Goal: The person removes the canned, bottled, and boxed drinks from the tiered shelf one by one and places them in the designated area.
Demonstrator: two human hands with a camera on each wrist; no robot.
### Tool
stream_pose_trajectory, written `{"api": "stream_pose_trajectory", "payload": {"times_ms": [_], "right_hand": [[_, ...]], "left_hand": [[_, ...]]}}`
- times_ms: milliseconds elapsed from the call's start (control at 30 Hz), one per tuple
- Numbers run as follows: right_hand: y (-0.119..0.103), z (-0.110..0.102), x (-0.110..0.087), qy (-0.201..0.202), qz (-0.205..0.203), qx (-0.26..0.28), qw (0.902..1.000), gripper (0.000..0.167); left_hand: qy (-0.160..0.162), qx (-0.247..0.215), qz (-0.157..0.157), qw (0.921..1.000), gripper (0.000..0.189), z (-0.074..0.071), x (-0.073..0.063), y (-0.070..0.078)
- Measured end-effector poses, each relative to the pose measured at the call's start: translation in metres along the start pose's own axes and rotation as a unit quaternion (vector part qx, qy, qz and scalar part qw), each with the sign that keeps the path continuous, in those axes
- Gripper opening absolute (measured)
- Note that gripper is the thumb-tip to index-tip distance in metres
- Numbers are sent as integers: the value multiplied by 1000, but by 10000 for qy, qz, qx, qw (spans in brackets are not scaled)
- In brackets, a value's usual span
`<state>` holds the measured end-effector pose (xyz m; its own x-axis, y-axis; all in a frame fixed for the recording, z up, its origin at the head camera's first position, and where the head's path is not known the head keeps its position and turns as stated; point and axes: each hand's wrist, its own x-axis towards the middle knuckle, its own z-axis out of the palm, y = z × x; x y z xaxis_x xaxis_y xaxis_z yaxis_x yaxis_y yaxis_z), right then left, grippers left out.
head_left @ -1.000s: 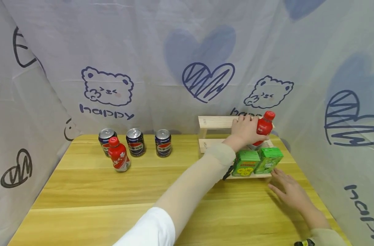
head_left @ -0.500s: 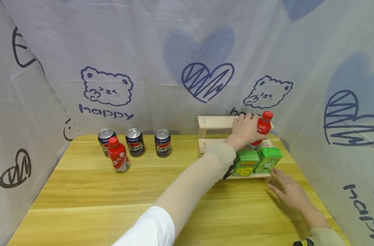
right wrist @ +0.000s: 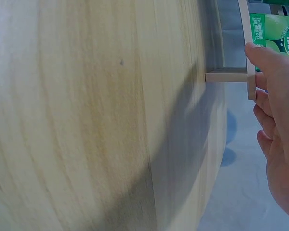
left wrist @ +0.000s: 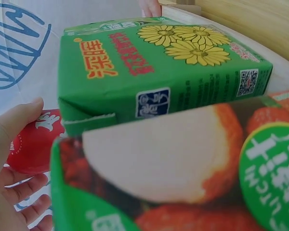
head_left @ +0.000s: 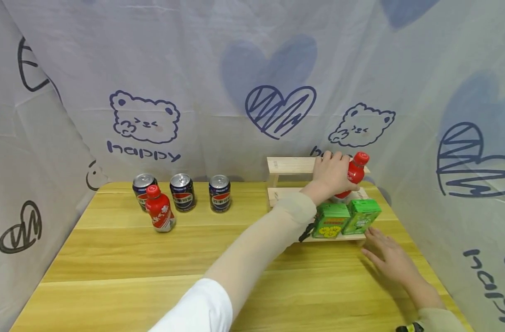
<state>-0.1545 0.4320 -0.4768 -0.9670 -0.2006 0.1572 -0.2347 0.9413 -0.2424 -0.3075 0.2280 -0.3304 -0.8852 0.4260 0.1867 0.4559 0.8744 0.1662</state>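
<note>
At the right of the head view, my left hand [head_left: 332, 174] grips a red bottle [head_left: 356, 171] by its side over the middle tier of a small wooden shelf [head_left: 295, 164]. The bottle's base is hidden behind green drink boxes. In the left wrist view, the thumb and fingers curl round the red bottle [left wrist: 36, 144], behind a chrysanthemum drink box [left wrist: 115, 72] and a litchi drink box [left wrist: 159, 163]. My right hand [head_left: 391, 258] holds the shelf's front right corner, its thumb and fingers about the board end [right wrist: 251, 86]. A green drink box [head_left: 361, 216] stands just above that hand.
On the left of the wooden table [head_left: 152, 267] stand a second red bottle [head_left: 161, 210] and three dark cola cans, the nearest to the shelf being one can [head_left: 220, 193]. A printed cloth [head_left: 210, 69] hangs behind and on both sides.
The red bottle in my left hand has sunk slightly and shifted a little left. My right hand stays at the shelf corner.
</note>
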Motion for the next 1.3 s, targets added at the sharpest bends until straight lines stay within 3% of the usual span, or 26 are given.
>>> {"api": "stream_pose_trajectory", "payload": {"times_ms": [267,567,1300], "right_hand": [[-1,1,-1,65,-59,-25,10000,59],[-3,-1,-2,29,-40,38,10000,60],[-1,0,-2,19,-47,80,10000,61]], "left_hand": [[132,89,90,9998,74,-14,-6,-9],[308,-203,81,9993,81,-33,-15,-20],[714,-534,196,9958,78,-74,-53,-58]]}}
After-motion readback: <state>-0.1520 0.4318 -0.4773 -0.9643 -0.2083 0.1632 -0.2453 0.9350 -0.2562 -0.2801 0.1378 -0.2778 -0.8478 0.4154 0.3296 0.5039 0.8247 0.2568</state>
